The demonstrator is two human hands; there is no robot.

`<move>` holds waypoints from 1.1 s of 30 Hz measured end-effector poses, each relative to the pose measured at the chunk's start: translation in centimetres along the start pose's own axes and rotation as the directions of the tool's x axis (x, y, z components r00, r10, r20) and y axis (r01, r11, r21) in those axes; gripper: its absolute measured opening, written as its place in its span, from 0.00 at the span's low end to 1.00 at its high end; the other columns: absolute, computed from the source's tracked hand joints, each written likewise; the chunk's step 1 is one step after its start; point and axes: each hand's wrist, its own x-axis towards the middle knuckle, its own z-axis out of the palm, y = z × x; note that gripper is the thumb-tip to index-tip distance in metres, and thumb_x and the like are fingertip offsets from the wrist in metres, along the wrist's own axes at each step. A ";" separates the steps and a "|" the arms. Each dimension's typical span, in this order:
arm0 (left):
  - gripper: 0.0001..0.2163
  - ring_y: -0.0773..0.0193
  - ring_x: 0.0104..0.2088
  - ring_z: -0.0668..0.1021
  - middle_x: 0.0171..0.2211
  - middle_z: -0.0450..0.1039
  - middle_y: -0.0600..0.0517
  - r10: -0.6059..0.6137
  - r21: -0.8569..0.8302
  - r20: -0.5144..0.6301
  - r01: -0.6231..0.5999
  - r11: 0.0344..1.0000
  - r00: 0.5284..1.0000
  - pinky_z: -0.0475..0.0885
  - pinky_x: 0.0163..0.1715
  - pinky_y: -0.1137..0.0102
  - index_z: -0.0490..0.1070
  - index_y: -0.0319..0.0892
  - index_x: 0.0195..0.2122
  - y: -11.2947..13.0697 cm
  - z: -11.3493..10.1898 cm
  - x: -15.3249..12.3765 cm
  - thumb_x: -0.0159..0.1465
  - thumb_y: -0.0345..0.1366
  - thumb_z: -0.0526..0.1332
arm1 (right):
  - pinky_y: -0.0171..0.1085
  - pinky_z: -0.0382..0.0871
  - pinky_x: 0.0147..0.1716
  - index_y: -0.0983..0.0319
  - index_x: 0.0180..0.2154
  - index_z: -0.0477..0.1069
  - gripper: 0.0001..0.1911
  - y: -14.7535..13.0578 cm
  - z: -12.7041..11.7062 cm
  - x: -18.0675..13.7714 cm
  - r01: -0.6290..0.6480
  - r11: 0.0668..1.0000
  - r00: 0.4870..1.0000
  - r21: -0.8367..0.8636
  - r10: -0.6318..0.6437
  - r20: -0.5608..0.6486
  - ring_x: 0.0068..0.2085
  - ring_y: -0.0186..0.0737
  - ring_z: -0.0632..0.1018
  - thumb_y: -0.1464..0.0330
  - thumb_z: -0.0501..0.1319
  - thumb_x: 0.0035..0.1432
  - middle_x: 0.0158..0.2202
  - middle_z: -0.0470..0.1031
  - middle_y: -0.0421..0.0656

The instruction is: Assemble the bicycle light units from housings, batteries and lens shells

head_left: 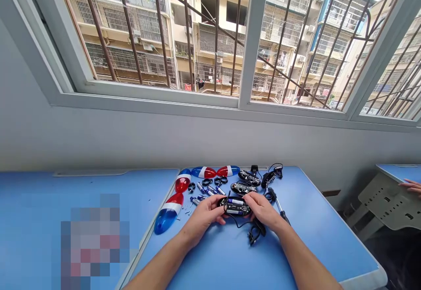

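Observation:
My left hand [205, 214] and my right hand [263, 209] both grip a black oval battery holder [235, 206] from either side, low over the blue table [315, 233]. Blue batteries sit inside it, and a black wire with a plug [254, 234] trails from it toward me. Loose batteries [208, 190] and black rings [206, 181] lie just beyond my left hand. A screwdriver [279, 206] lies beside my right wrist.
Red, white and blue lens covers [168, 213] lie at the left and back [204, 172]. More black oval units [244, 188] and a wired part [270, 177] lie behind. Another person's hand [412, 186] rests on a desk at far right. A window wall stands behind.

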 end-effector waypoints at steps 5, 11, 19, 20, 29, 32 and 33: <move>0.18 0.61 0.30 0.78 0.30 0.76 0.50 -0.031 0.068 -0.023 0.032 0.997 0.999 0.72 0.24 0.74 0.73 0.38 0.37 0.2 -0.5 0.1 0.48 0.42 0.68 | 0.33 0.69 0.25 0.61 0.35 0.68 0.16 -0.8 -0.3 -0.5 0.056 0.988 0.998 -0.146 -0.054 0.018 0.30 0.37 0.73 0.55 0.53 0.62 0.27 0.68 0.38; 0.14 0.65 0.24 0.76 0.25 0.74 0.52 -0.073 0.119 -0.027 0.076 0.990 0.997 0.70 0.20 0.76 0.73 0.38 0.35 0.9 -1.3 0.0 0.51 0.42 0.67 | 0.36 0.67 0.38 0.60 0.44 0.70 0.14 -3.1 -1.9 -2.2 0.054 0.875 0.993 -0.481 0.003 0.118 0.39 0.40 0.77 0.62 0.61 0.58 0.40 0.77 0.43; 0.17 0.64 0.24 0.76 0.24 0.75 0.52 -0.129 0.100 0.055 0.123 0.987 0.990 0.72 0.21 0.75 0.74 0.37 0.37 1.5 -1.8 -0.2 0.49 0.41 0.68 | 0.36 0.62 0.37 0.57 0.43 0.75 0.21 -2.6 -2.2 -2.9 0.213 0.654 0.955 -0.726 0.019 0.297 0.44 0.46 0.74 0.59 0.71 0.45 0.43 0.75 0.43; 0.17 0.64 0.25 0.76 0.24 0.75 0.52 -0.132 0.088 0.064 0.126 0.988 0.989 0.72 0.21 0.74 0.74 0.37 0.36 1.5 -1.8 -0.2 0.48 0.41 0.69 | 0.35 0.61 0.36 0.57 0.41 0.76 0.16 -2.5 -2.1 -2.9 0.213 0.644 0.957 -0.735 0.013 0.289 0.42 0.45 0.75 0.61 0.69 0.49 0.41 0.75 0.43; 0.13 0.64 0.26 0.77 0.24 0.76 0.50 -0.160 0.055 0.063 0.156 0.986 0.985 0.73 0.23 0.74 0.74 0.37 0.28 1.9 -1.4 -0.4 0.48 0.41 0.70 | 0.35 0.57 0.30 0.60 0.30 0.74 0.08 -2.2 -2.3 -2.1 0.061 0.593 0.998 -0.803 -0.009 0.069 0.36 0.42 0.76 0.71 0.56 0.58 0.33 0.77 0.43; 0.13 0.64 0.26 0.77 0.23 0.76 0.50 -0.165 0.042 0.052 0.163 0.986 0.985 0.73 0.23 0.74 0.74 0.37 0.27 2.0 -1.2 -0.6 0.47 0.41 0.70 | 0.37 0.61 0.33 0.60 0.35 0.73 0.08 -1.5 -2.2 -1.8 0.089 0.638 0.990 -0.765 -0.140 -0.002 0.38 0.44 0.76 0.68 0.55 0.61 0.36 0.77 0.45; 0.13 0.64 0.25 0.77 0.22 0.76 0.50 -0.166 0.037 0.048 0.164 0.986 0.985 0.73 0.23 0.74 0.74 0.36 0.27 2.0 -1.1 -0.6 0.47 0.41 0.70 | 0.37 0.63 0.34 0.60 0.36 0.73 0.09 -1.4 -2.1 -1.8 0.140 0.671 0.972 -0.729 -0.235 -0.030 0.38 0.44 0.76 0.67 0.55 0.61 0.37 0.77 0.46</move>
